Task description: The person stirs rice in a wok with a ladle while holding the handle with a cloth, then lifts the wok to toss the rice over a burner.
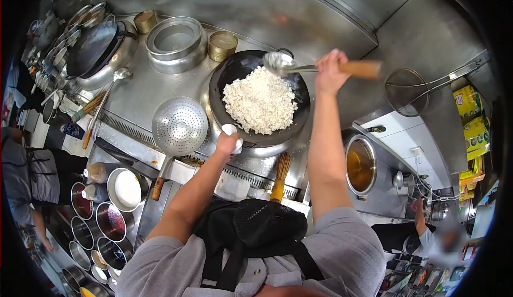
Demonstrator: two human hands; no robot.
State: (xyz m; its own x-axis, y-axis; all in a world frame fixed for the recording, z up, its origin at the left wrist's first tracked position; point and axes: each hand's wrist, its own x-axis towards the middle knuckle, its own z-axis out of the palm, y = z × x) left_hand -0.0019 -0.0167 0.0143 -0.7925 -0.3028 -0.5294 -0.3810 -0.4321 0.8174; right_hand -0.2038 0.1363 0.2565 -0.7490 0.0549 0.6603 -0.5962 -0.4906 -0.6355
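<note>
A black wok (pixel 296 78) on the stove holds a broad mound of white rice (pixel 260 100). At the wok's near left rim, my left hand (pixel 225 145) is closed on a folded white cloth (pixel 231 131); whether it grips a wok handle through the cloth is hidden. My right hand (pixel 331 71) is wrapped round the shaft of a ladle (pixel 277 62), just ahead of its wooden handle. The ladle's metal bowl is above the far edge of the wok, and its handle end is smeared by motion. Left of the wok lies a round perforated strainer (pixel 180 126).
A bamboo brush (pixel 281 177) lies near the stove's front edge. Behind stand a metal pot (pixel 176 43) and a tin (pixel 223 46). A pot of amber liquid (pixel 360 163) is at right, a wire skimmer (pixel 407 91) beyond. Co-workers stand at both sides.
</note>
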